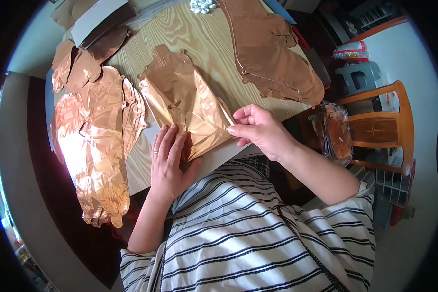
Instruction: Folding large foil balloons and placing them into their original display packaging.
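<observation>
A flat, uninflated rose-gold foil balloon point(182, 90) lies at the table's near edge, creased and partly folded, its small-tabbed end pointing away from me. My left hand point(167, 158) rests on its near left part, fingers stretched out and lying flat; a ring shows on one finger. At the balloon's right edge, my right hand point(260, 130) pinches the foil between thumb and fingers. A shiny pile of similar foil balloons point(95, 141) lies to the left and hangs over the table edge. More matte copper-coloured foil balloons point(267, 53) lie stacked at the far right.
The wood-grain table point(173, 29) carries a white box point(102, 22) at the far left and a cluster of small white items point(202, 6) at the back. A wooden chair point(374, 129) stands to the right, with plastic-wrapped copper-coloured packs point(337, 131) on it. Behind it is a grey-green stool point(357, 77).
</observation>
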A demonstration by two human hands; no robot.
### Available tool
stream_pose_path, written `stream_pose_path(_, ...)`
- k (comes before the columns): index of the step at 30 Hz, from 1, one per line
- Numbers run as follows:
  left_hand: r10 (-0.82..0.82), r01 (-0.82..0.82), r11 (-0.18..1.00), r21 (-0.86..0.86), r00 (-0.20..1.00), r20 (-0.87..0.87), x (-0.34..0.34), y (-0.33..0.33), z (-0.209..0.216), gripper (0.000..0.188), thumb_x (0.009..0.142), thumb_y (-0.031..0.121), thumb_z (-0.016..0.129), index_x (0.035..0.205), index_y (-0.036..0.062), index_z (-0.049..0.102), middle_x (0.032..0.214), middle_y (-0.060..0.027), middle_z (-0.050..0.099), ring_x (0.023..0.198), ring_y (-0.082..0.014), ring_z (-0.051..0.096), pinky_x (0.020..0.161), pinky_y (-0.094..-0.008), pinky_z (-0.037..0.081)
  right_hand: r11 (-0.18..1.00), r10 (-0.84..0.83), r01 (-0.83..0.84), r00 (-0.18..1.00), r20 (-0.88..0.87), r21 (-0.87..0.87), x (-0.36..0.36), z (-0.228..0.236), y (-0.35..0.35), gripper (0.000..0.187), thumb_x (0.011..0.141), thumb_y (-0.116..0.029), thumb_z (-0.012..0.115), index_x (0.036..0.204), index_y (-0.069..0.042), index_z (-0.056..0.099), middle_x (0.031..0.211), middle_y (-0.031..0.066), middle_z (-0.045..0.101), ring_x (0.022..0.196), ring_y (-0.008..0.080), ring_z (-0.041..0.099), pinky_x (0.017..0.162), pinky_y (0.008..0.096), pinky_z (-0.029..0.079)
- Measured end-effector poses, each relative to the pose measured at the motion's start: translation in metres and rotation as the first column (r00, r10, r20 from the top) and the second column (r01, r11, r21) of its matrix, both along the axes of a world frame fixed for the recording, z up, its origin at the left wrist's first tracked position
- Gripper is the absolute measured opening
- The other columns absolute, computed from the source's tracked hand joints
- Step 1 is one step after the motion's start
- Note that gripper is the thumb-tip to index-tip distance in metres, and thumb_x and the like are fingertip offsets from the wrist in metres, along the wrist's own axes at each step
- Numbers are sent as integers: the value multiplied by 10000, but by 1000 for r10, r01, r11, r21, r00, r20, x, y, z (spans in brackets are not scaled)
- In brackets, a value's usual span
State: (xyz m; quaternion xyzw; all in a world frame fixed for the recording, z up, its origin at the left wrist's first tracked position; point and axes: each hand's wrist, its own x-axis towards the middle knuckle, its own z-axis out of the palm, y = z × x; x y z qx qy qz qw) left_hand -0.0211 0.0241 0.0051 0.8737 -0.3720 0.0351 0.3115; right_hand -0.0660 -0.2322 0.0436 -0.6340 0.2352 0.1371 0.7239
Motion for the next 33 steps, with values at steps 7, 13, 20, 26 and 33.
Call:
stream_pose_path(7,22,-31,992,-125,998,-66,-4,4,-5,645,758,102,787,1352,17,550,1440,-254,471,1331,-433,474,1092,-498,411,999,29,-29,1000,9,13,11,-14,2,559,897,-75,703,1361,98,444,940,94,660,765,131,629,647,256,526)
stream_pose_path(13,133,-315,843,-436,907,-399,-17,19,-9,647,851,39,741,1430,1,455,1416,-212,482,1234,-296,569,932,-370,540,989,-1,-4,1000,31,150,10,-12,-4,622,909,-75,685,1424,103,384,937,84,660,780,132,642,641,248,518)
stream_pose_path(20,-97,-580,634,-512,597,-796,-13,15,18,755,891,-28,702,1523,42,295,1447,-156,429,1016,-186,657,806,-285,569,973,-7,16,999,-39,229,6,-11,-3,561,910,-48,643,1400,86,406,961,141,672,807,186,697,627,265,527)
stream_pose_path(26,-133,-660,537,-525,548,-826,-15,7,20,793,860,-61,715,1522,36,289,1432,-160,427,1012,-216,668,830,-314,585,984,29,-26,999,-14,174,7,-14,-3,449,926,-49,619,1325,63,444,980,139,663,792,193,700,606,264,518)
stream_pose_path(33,-107,-657,572,-492,535,-838,-15,7,18,771,852,-79,707,1507,18,312,1421,-146,443,998,-216,676,838,-314,582,938,158,-125,984,-78,324,14,-10,-13,419,943,-143,651,1302,-1,488,963,41,622,783,146,676,620,234,498)
